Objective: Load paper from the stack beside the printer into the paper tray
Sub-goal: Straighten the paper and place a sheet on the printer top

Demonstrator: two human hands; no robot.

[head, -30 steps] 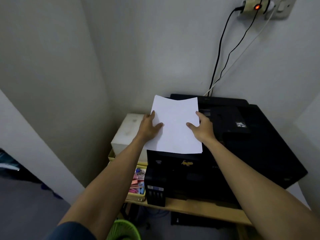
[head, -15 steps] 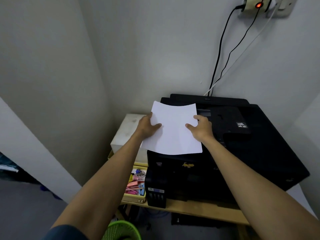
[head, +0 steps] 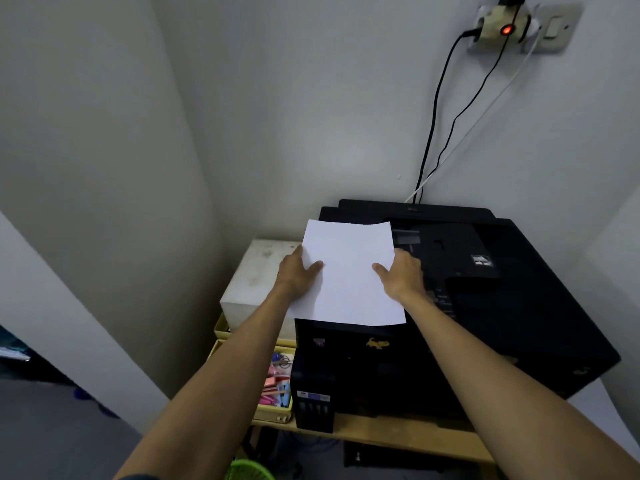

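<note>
The paper hovers over the near-left part of the black printer, its far edge pointing at the rear tray by the wall. To feed it well, I'd keep both side edges level and slide it straight in. The left hand pinches the left edge, the right hand the right edge, thumbs on top, the sheet spanning between the 2 hands.

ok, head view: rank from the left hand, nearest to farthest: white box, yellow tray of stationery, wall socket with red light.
From the left hand, which grips the paper:
1. White box, right beside it on the left.
2. Yellow tray, below, toward the camera.
3. Wall socket, high on the wall, upper right.
</note>
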